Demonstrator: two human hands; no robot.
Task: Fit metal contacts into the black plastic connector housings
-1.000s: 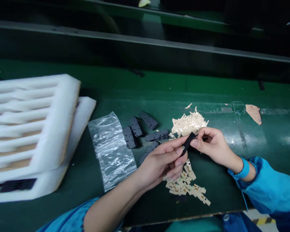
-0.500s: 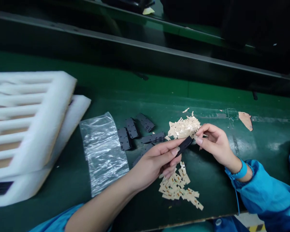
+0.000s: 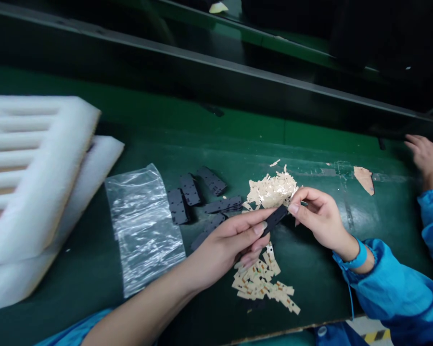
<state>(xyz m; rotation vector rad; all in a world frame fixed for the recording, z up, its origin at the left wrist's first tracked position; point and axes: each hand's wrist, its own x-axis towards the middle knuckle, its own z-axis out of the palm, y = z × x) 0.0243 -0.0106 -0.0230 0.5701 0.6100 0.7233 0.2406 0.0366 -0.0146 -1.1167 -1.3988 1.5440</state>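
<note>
My left hand [image 3: 231,245] pinches a small flat black strip [image 3: 275,217] between thumb and fingers above the green work surface [image 3: 310,269]. My right hand [image 3: 319,217] has its fingertips closed on the strip's far end. Right behind the hands lies a heap of beige peeled tabs [image 3: 272,189]. A second heap of beige tabs [image 3: 263,283] lies below them, near the table's front edge. Several more black strips [image 3: 198,194] lie loose to the left of my hands.
A clear plastic bag [image 3: 142,226] lies flat left of the black strips. Two stacked white foam trays [image 3: 32,173] fill the far left. Another person's hand [image 3: 426,156] in a blue sleeve rests at the right edge. A tan scrap [image 3: 364,179] lies beyond my right hand.
The view has drifted right, so everything sits a little further left. Another person's hand has come in at the right edge. My hands keep the same hold on the strip.
</note>
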